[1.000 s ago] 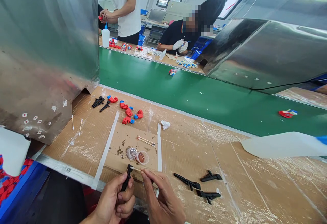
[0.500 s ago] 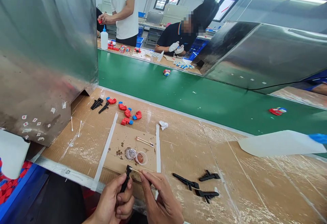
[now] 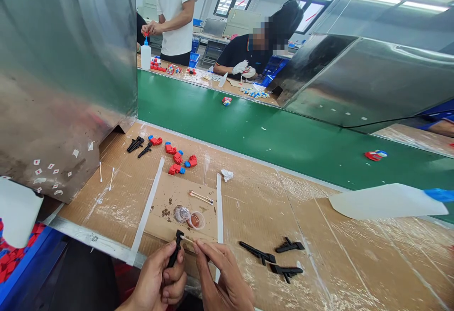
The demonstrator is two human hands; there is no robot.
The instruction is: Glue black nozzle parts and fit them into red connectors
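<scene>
My left hand (image 3: 161,275) is closed around a small black plastic toy gun (image 3: 174,254), its end sticking up above the thumb. Between thumb and fingertips, my right hand (image 3: 223,273) pinches a cotton swab (image 3: 187,240), whose tip meets the top part of the toy gun. Just beyond the hands, a small clear cup (image 3: 200,220) with reddish-brown stuff in it stands beside another clear round piece (image 3: 181,213) on a stained cardboard sheet (image 3: 159,226). Used swabs (image 3: 201,197) lie on that sheet. To the right rest several more black toy guns (image 3: 257,252).
Red and blue toy parts (image 3: 177,157) and black pieces (image 3: 135,144) lie behind. A white bottle (image 3: 386,200) lies at right. A green conveyor (image 3: 301,136) carries toy parts. A metal panel (image 3: 67,65) rises at left, above a blue bin (image 3: 28,263). Two people work across.
The toy parts on the green conveyor have shifted left. My hands keep nearly the same pose, with the swab tip still at the toy gun. Across the conveyor, the co-workers' hands have moved slightly.
</scene>
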